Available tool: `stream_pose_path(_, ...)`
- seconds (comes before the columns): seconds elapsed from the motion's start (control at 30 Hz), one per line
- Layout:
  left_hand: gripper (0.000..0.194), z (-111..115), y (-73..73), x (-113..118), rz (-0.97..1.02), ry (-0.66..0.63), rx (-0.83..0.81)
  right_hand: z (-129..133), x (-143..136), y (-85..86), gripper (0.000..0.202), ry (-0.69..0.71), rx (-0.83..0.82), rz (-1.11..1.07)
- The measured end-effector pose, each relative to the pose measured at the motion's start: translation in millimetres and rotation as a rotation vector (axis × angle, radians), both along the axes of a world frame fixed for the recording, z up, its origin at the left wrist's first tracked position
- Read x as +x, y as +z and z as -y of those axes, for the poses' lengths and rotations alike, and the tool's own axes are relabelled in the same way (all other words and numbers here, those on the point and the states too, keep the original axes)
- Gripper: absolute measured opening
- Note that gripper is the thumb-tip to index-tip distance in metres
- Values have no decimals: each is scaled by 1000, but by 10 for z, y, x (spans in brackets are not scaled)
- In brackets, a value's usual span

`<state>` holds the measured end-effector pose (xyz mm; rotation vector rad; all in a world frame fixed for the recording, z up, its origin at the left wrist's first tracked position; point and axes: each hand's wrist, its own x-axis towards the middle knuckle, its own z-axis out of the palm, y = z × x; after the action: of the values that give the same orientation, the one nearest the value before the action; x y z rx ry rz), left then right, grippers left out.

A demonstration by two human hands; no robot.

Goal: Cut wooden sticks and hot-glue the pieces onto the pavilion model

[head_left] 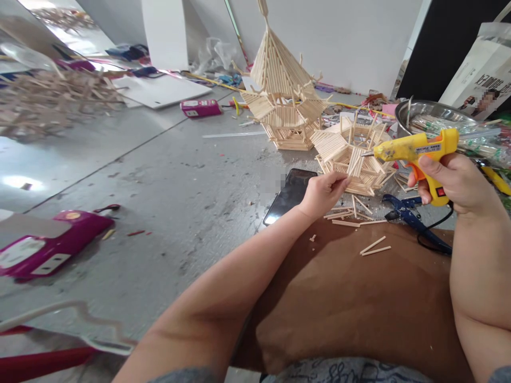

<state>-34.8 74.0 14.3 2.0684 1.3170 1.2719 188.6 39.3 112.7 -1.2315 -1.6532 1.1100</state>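
Note:
My right hand (pixel 453 181) grips a yellow glue gun (pixel 419 151), its nozzle pointing left at a thin wooden stick (pixel 356 162). My left hand (pixel 323 194) pinches that stick by its lower end and holds it tilted up toward the nozzle. Just behind both hands lies a flat roof piece built of sticks (pixel 351 154). Farther back stands a tall stick pagoda (pixel 281 90) with a pointed roof.
Blue pliers (pixel 415 218) and loose sticks (pixel 375 247) lie by a brown cloth (pixel 351 298) over my lap. A black phone (pixel 289 194) lies on the grey floor. A metal bowl (pixel 431 114) sits at the right, magenta boxes (pixel 48 247) at the left.

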Motion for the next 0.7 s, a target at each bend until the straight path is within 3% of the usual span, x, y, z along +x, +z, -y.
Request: stream_pose_path(0.7, 18, 5, 6, -9, 34, 5, 15, -14, -41, -20, 30, 15, -17, 39)
